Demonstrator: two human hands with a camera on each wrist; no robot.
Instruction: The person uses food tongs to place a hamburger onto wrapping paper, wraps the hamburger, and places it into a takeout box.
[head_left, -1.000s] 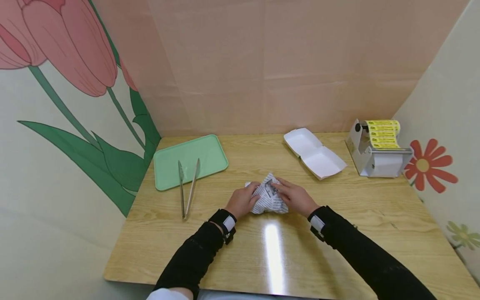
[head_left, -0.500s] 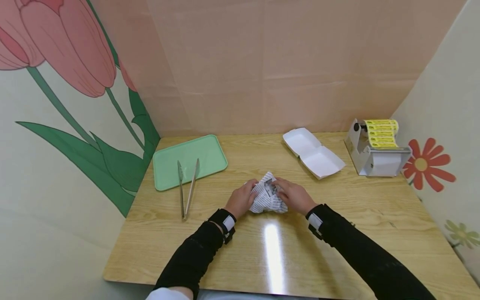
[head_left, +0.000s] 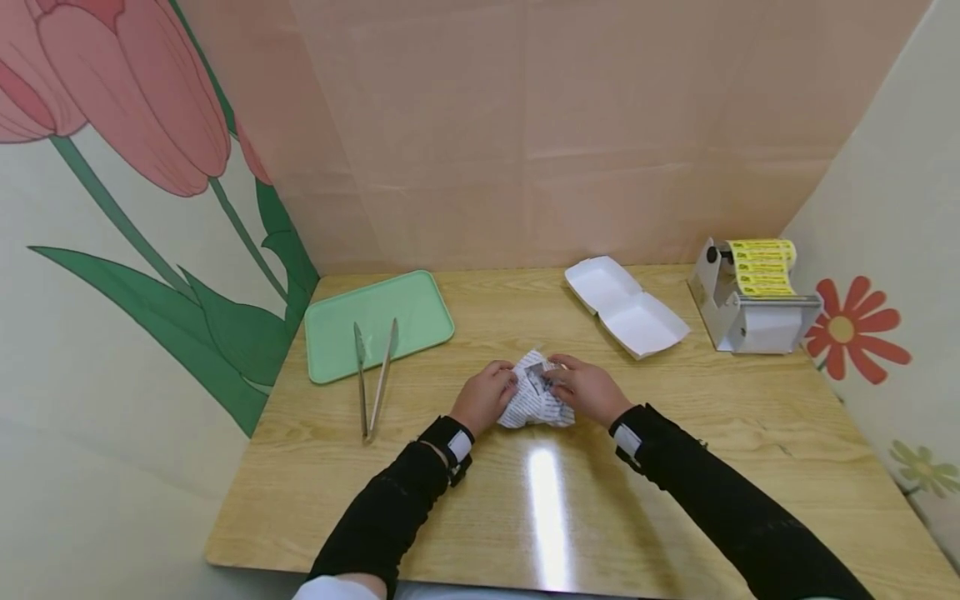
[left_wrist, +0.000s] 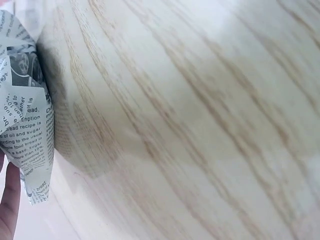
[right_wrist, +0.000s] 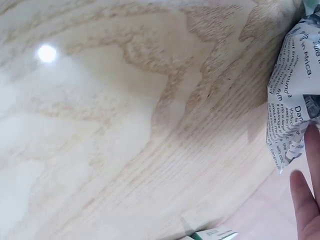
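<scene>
A bundle wrapped in newsprint-patterned paper [head_left: 534,402] sits on the table in the middle of the head view, its contents hidden. My left hand [head_left: 486,395] holds its left side, fingers bent against the paper. On the opposite side, my right hand [head_left: 591,390] grips the paper with its fingertips on the upper right. Printed text and a pointed lower corner of the newsprint paper [left_wrist: 27,125] show in the left wrist view. The right wrist view has the other side of the paper [right_wrist: 292,90], with fingers [right_wrist: 305,200] at its lower edge.
Behind the bundle to the right lies an opened white clamshell box [head_left: 630,308]. A label dispenser [head_left: 768,321] with a yellow roll stands at the far right. Metal tongs [head_left: 381,387] lie partly across a green tray [head_left: 330,321] on the left. The wooden table [head_left: 720,483] meets walls behind.
Both hands stay at the bundle with small finger shifts. The left fingers have drawn back slightly to its left edge, and the paper's top peak sits a little lower.
</scene>
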